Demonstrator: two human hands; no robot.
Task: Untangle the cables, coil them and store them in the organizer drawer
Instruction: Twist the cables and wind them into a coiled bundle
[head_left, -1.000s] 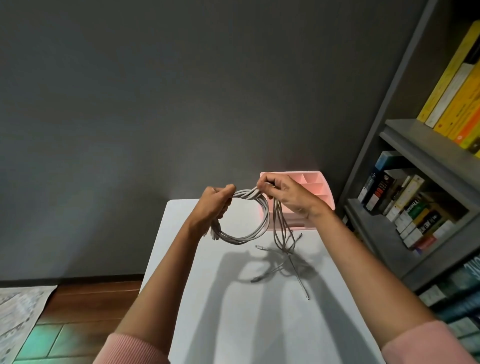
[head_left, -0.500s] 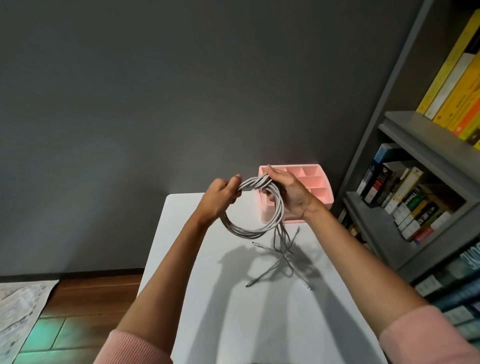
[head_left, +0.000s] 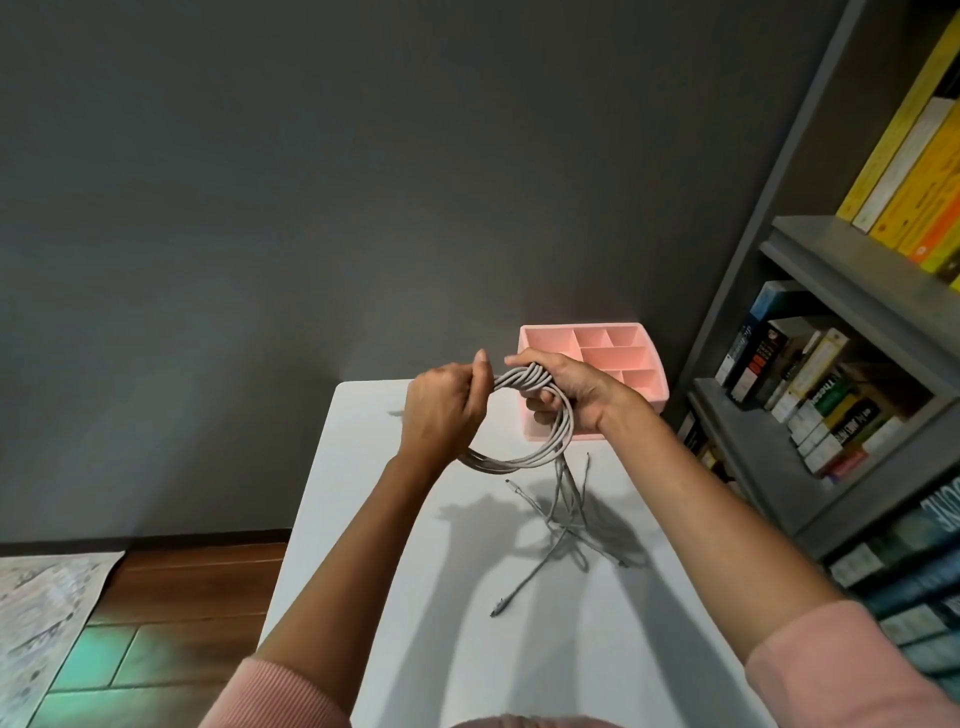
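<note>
Head view: the left hand and right hand both have their fingers curled round the top of a round coil of grey braided cables, held above the white table. The left hand hides the coil's 9 o'clock side. Loose cable tails drop at 6 o'clock onto the table. The pink plastic compartment organizer sits at 1 o'clock, its near part hidden behind the right hand. A grey bookshelf at 3 o'clock is cut off.

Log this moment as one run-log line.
phase: coiling | left hand: grips cable coil | right hand: grips coil top | loose ends: trailing on table | organizer: visible compartments empty
</note>
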